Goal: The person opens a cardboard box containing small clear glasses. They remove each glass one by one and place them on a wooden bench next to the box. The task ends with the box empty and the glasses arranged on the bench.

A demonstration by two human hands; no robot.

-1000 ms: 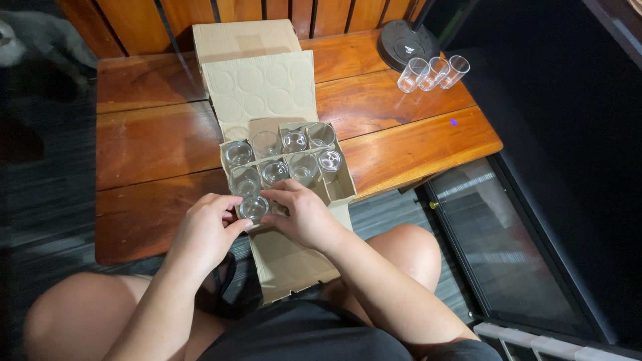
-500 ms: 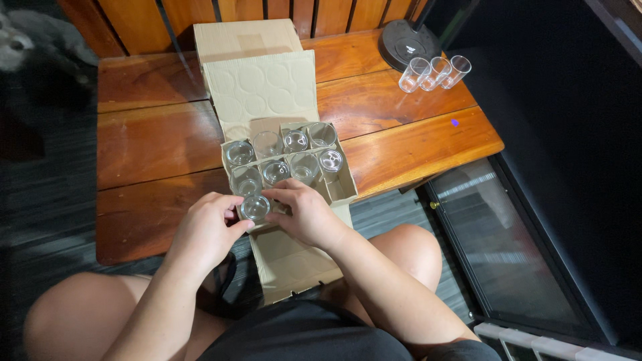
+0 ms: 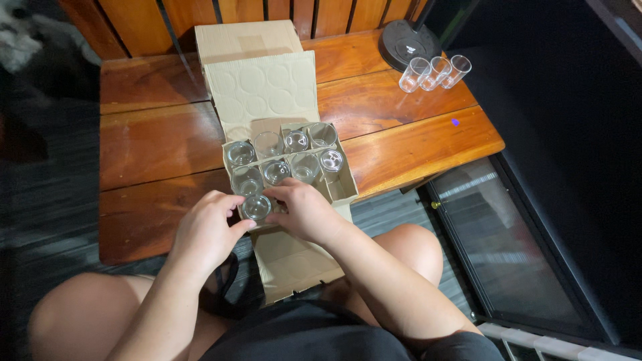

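On the wooden tabletop [image 3: 167,144] a divided box [image 3: 344,190] sits mid-frame, where the left hand [image 3: 204,234] and right hand [image 3: 304,210] close their fingers on a glass [image 3: 257,206] at its lower-left cell, best kept upright and clear of the dividers.

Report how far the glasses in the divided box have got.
Done: eight glasses stand in the cardboard box. In hand: left hand and right hand hold a glass at the front row. Left: three glasses stand on the wooden table.
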